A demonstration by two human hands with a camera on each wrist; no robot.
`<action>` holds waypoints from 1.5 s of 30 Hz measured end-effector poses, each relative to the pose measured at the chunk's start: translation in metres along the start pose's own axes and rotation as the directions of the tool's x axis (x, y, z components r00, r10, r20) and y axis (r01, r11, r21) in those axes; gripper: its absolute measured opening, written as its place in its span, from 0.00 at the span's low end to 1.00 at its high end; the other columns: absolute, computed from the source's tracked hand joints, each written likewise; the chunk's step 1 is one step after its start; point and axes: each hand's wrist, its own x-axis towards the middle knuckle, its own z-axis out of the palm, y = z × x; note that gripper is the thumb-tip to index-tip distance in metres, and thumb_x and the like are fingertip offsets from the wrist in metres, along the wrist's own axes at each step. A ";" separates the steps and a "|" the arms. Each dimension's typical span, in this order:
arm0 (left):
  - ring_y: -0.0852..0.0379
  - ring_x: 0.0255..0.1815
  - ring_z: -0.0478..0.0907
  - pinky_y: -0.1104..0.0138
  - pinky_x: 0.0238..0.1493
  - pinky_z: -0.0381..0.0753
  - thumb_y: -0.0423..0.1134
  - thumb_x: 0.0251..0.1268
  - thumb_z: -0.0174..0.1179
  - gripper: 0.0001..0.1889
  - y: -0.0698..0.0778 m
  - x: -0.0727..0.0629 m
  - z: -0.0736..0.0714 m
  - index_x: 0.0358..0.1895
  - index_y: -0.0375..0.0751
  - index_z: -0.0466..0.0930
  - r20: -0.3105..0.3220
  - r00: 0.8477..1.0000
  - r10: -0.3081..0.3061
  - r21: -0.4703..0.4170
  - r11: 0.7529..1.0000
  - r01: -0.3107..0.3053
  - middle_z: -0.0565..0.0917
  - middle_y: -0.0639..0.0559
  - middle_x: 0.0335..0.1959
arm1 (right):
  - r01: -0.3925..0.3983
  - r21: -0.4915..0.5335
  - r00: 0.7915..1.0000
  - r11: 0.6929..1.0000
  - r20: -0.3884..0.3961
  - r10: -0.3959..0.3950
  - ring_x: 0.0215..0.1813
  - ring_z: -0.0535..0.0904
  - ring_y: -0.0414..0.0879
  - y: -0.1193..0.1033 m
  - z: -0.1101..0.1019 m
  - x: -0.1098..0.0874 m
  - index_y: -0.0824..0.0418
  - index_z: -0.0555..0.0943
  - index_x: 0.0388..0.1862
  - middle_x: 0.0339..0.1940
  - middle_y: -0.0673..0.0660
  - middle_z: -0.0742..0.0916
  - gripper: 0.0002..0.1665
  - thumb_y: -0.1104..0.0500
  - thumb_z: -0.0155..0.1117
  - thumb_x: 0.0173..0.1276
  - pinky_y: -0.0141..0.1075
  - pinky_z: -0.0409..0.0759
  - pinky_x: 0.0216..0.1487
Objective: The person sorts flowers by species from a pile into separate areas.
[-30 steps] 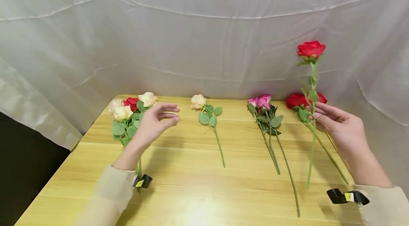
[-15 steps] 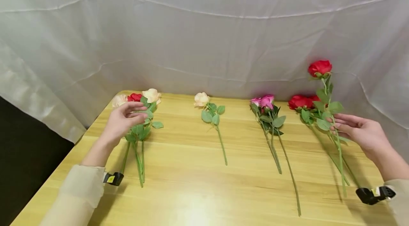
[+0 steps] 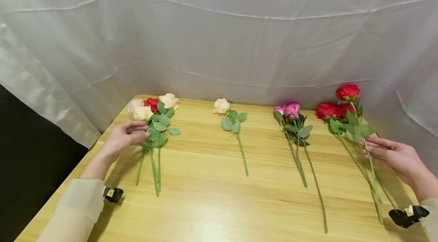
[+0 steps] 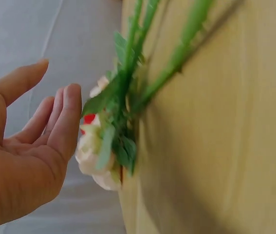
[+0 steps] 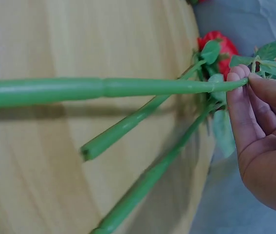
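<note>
Red rose is now lowered beside red pair, stem pinched by right hand; laying-down seems nearly done | left hand: fingers extended, nothing gripped, just beside mixed bunch | between hands: white rose, pink roses are seen | held stem is partly obstructed by pair's stems below

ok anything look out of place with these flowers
Yes: a layered-petal red rose sits among the green-stemmed pale cream roses at the left, odd because the other red roses are grouped at the far right. I see nothing spilled or plainly damaged.
</note>
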 end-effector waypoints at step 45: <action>0.57 0.37 0.84 0.63 0.44 0.91 0.33 0.66 0.71 0.35 -0.013 0.011 0.017 0.67 0.16 0.63 -0.089 0.969 -0.230 0.069 0.969 0.237 0.80 0.34 0.51 | -0.020 -0.293 0.999 0.956 -0.052 0.004 0.41 0.81 0.20 0.043 -0.011 0.007 0.46 0.81 0.56 0.40 0.23 0.81 0.09 0.52 0.62 0.80 0.24 0.87 0.38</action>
